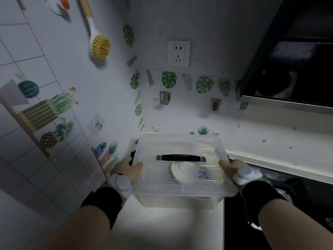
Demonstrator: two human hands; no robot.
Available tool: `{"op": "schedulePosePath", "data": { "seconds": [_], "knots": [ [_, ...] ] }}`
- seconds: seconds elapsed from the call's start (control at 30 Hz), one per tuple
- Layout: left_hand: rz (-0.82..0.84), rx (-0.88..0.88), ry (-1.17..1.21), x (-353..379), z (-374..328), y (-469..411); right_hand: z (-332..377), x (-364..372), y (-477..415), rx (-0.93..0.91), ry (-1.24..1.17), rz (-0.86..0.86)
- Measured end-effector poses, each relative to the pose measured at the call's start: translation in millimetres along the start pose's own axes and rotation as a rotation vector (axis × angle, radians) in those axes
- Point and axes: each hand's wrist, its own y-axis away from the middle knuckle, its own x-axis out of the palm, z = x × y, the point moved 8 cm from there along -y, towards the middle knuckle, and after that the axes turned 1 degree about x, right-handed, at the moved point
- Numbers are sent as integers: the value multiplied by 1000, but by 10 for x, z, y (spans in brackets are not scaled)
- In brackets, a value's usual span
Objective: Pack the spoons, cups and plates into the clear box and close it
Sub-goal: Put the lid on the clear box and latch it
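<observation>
The clear box [180, 188] stands on the pale counter in the lower middle, its clear lid [162, 145] on top with a black handle [180, 157] across it. Through the lid I make out a white plate [182, 171] with a blue butterfly print; spoons and cups are too blurred to tell. My left hand [128, 168] grips the box's left side at a black latch [133, 156]. My right hand [229, 168] grips the right side. Both wrists carry grey sensor pucks and black cuffs.
A leaf-patterned wall [180, 109] with a socket [178, 53] rises just behind the box. A dish brush [98, 38] and a clear hook [97, 124] hang on the tiled left wall. A black hob [270, 213] lies to the right, under a dark range hood [292, 65].
</observation>
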Motion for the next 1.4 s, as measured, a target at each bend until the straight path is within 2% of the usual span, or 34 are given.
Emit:
{"op": "schedulePosePath", "data": {
  "seconds": [0.1, 0.2, 0.3, 0.4, 0.5, 0.57, 0.67, 0.83, 0.97, 1.13, 1.3, 1.4],
  "knots": [
    [88, -109, 204, 78, 40, -18, -14, -72, -12, 84, -20, -138],
    [199, -214, 215, 179, 121, -64, -94, 73, -125, 189, -212, -97],
    [163, -208, 176, 157, 153, -143, -133, 250, -212, 184, -479, -11],
    [39, -173, 115, 62, 146, -159, -148, 287, -281, 141, -541, -29],
    [-144, -66, 8, -85, 29, -118, -148, 276, -296, 125, -496, -45],
    [-170, -29, -93, -101, -55, -85, -181, 278, -309, 134, -453, -45],
    [-143, -25, -217, -84, -139, -66, -222, 278, -338, 142, -341, -43],
    [-117, -16, -293, -83, -195, -63, -184, 249, -319, 112, -265, -60],
    [-63, -20, -343, -65, -211, -104, -140, 235, -320, 111, -256, -54],
    [47, -30, -245, -55, -251, -162, -134, 237, -336, 130, -262, -78],
    [143, -6, -339, -86, -328, -150, -125, 234, -333, 151, -260, -96],
    [144, 28, -384, -70, -368, -128, -125, 257, -356, 147, -286, -119]
  ]
}}
